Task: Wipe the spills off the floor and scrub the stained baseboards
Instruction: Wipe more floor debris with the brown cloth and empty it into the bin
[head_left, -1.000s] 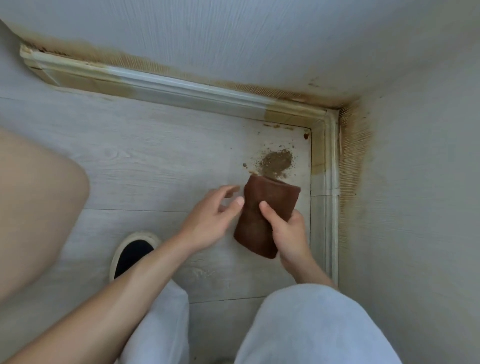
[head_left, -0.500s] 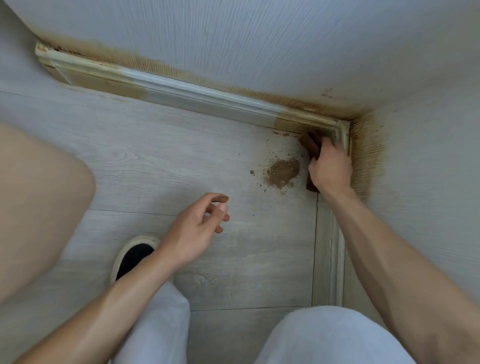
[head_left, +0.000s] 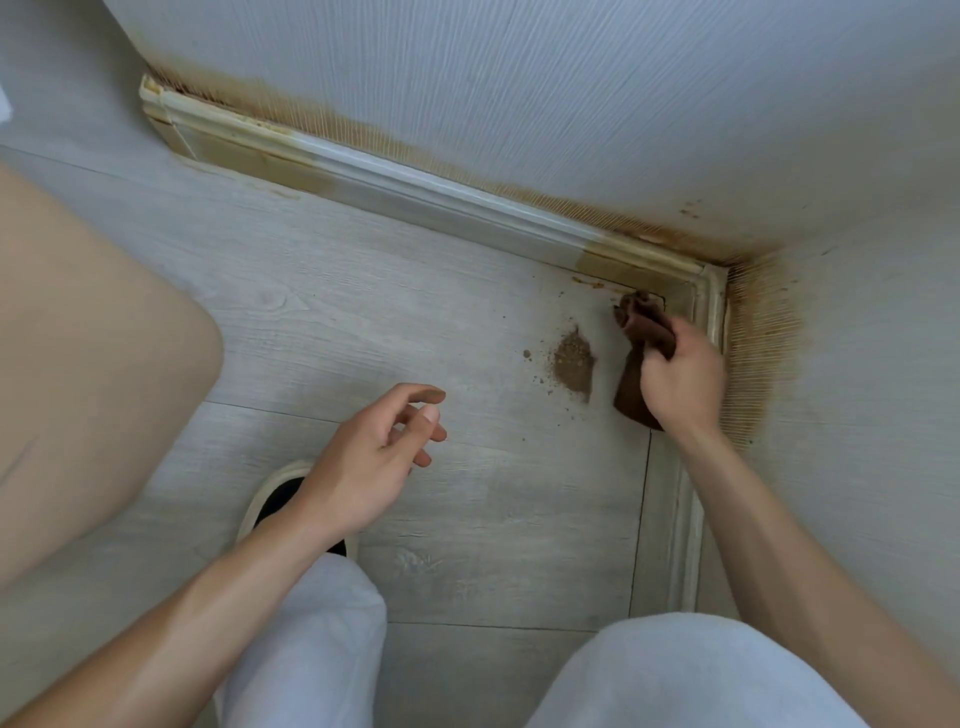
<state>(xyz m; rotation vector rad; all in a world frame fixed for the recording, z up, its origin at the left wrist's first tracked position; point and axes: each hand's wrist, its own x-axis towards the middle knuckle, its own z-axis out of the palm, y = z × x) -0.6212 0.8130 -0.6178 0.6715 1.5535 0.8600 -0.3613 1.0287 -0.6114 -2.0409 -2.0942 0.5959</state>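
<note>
- My right hand (head_left: 680, 379) grips the crumpled brown cloth (head_left: 641, 332), its tip in the stained white baseboard (head_left: 644, 262) corner.
- The brown powdery spill (head_left: 574, 366) lies just left of it, on the floor.
- My left hand (head_left: 371, 457) hovers loosely curled, farther away.

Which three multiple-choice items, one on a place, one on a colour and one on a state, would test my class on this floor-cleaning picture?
1. Where is the cloth?
A. at the baseboard corner
B. on the shoe
C. on the knee

2. What colour is the cloth?
A. white
B. brown
C. blue

3. What is the left hand doing?
A. gripping the cloth
B. pressing the wall
C. hovering with nothing in it

Answers:
1 A: the right hand holds the cloth on the floor where the two baseboards meet.
2 B: it is dark brown, like the dirt pile beside it.
3 C: its fingers are loosely curled over the floor and hold nothing.
</note>
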